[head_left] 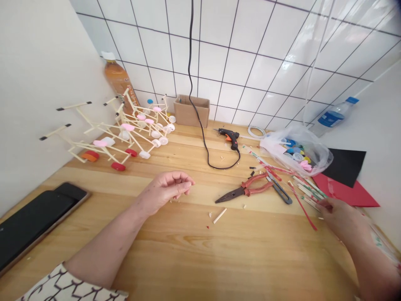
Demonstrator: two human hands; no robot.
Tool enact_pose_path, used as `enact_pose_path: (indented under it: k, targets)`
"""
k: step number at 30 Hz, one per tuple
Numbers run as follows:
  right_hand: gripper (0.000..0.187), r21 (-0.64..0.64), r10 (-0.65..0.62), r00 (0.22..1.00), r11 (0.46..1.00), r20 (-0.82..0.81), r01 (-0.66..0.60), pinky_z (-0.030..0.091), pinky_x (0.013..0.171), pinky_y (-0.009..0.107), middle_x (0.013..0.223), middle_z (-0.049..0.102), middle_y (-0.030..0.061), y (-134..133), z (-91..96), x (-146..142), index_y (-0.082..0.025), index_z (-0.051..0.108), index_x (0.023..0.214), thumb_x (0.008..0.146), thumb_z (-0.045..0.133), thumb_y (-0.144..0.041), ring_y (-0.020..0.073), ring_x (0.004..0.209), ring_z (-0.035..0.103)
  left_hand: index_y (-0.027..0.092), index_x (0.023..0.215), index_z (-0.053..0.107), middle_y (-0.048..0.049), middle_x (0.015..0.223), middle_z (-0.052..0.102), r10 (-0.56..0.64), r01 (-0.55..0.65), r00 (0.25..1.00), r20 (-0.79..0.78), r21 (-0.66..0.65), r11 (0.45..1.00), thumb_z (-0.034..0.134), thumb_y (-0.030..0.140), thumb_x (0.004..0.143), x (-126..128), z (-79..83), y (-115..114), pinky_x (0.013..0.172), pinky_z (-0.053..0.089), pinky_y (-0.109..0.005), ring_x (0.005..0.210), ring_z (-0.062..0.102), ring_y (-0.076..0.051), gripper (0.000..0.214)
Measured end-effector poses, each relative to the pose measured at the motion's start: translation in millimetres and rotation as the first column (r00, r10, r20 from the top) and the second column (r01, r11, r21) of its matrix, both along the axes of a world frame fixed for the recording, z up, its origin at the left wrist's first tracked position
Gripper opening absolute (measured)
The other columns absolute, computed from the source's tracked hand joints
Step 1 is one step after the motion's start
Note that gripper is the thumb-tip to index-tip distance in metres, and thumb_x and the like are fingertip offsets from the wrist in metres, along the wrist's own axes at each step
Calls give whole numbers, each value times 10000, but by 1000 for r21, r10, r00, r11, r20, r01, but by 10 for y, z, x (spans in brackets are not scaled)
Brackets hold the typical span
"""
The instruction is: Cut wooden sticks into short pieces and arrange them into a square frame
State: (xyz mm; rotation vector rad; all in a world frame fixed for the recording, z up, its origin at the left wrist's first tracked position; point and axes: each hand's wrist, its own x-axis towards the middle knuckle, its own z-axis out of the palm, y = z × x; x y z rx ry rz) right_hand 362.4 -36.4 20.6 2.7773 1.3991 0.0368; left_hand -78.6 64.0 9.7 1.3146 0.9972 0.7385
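Right grip on red-striped sticks; bottle label unreadable

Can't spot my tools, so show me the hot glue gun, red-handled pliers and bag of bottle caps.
Hot glue gun [233,134]: head view, on its black body.
Red-handled pliers [260,188]: head view, on a red handle.
Bag of bottle caps [316,156]: head view, on bare plastic.

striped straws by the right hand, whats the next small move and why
Probably the right hand should pick out one striped straw, since it is already at the near end of the pile, where the straws lie loose and spread apart.
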Motion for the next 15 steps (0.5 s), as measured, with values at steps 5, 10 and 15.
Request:
enact_pose_path:
  k: [5,10,15]
  targets:
    - [128,-43,19,999,999,26,-18,451,535,373,697,687,107,-9,5,-18,-256,584,641,707,487,-308,328,682,651,163,779,622,20,588,561,-4,4,1000,4,-7,1000,637,357,690,-2,-6,7,431,317,-181,450,392,-55,214]
    - [197,-76,-24,999,997,46,27,448,560,346,789,705,108,-8,25,-18,-245,651,803,748,473,-308,306,735,653,153,781,619,22,588,561,-3,3,1000,3,-27,1000,639,355,689,-1,4,6,438,313,-182,449,386,-52,223]
    - [238,-134,-25,999,991,30,29,426,567,332,875,700,140,28,-1,11,-211,665,846,777,443,-259,301,757,647,148,795,613,24,595,563,-6,6,1000,3,-24,1000,635,346,699,-13,-6,5,450,306,-187,458,388,-51,221]
